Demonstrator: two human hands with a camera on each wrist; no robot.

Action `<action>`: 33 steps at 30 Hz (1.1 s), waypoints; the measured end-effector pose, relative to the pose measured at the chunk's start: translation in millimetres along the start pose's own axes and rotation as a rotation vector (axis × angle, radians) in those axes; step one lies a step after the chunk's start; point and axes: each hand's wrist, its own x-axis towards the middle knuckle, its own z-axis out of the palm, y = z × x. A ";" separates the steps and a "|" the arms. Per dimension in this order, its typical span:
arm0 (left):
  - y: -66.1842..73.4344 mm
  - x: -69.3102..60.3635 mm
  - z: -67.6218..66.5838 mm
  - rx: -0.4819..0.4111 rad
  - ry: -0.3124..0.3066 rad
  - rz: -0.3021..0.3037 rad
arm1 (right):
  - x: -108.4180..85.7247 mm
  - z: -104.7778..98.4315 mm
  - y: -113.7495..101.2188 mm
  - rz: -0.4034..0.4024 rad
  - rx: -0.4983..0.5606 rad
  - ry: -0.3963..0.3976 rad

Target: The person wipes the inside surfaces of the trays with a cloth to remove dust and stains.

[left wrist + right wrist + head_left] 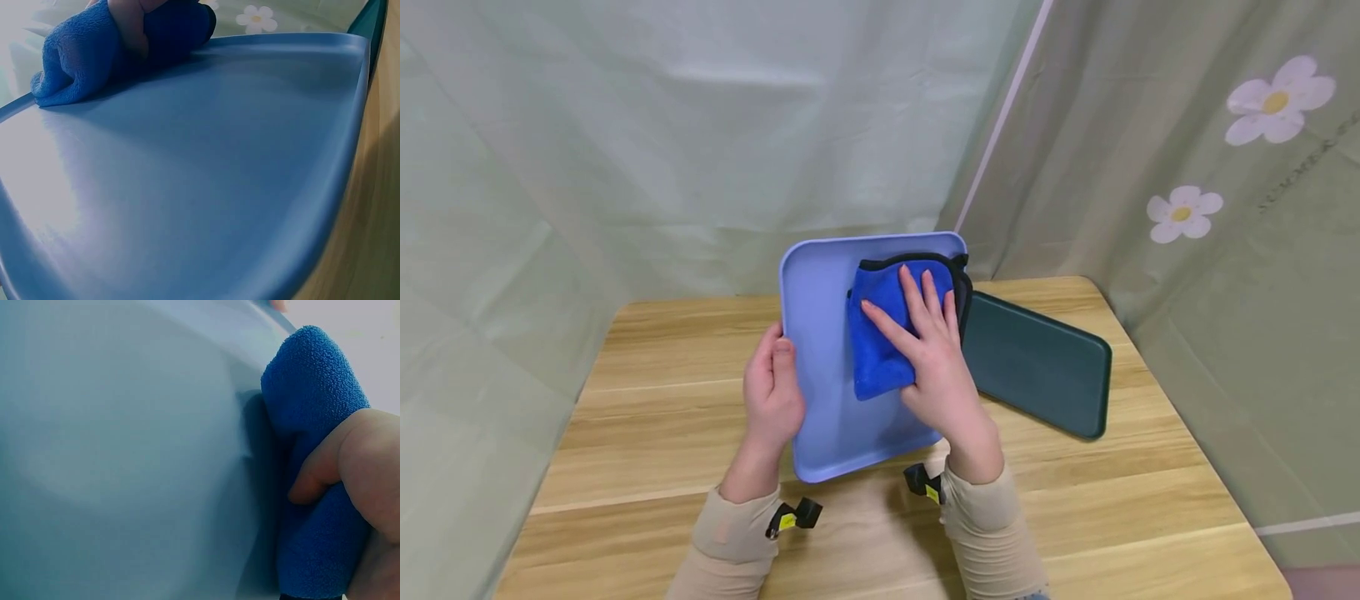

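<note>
My left hand (pixel 775 387) grips the left rim of a light blue rectangular tray (pixel 820 417), thumb over the edge. The tray is tilted up off the table, its inside facing me. My right hand (pixel 936 358) presses a blue cloth (pixel 880 358) with black edging against the tray's upper right part. Its fingers are spread over the cloth, while the thumb (pixel 319 469) bends into a fold in the right wrist view. The folded, fuzzy cloth (pixel 81 56) lies along the tray's far side in the left wrist view. Part of the right rim is hidden.
A dark green tray (pixel 1037 367) lies on the wooden table (pixel 662 417), right of the blue tray and partly behind it. Pale curtains (pixel 737 125) stand behind and beside the table; the right one has white flowers. Each wrist carries a small black camera.
</note>
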 end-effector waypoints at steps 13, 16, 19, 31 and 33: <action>0.9 0.6 0.3 -0.027 -0.030 -0.014 | 0.5 0.8 -1.0 -0.029 0.011 -0.025; 0.6 0.3 0.6 -0.039 -0.029 -0.017 | 1.2 1.9 -2.3 -0.038 0.014 -0.038; 0.4 0.0 0.6 -0.044 -0.022 -0.022 | 2.3 3.2 -4.4 -0.047 0.010 -0.050; 1.0 0.6 1.1 -0.050 -0.041 -0.011 | 4.0 11.6 -16.3 -0.077 0.010 -0.105; 1.0 0.4 1.4 -0.046 -0.044 -0.002 | 4.0 13.1 -18.6 -0.084 0.008 -0.111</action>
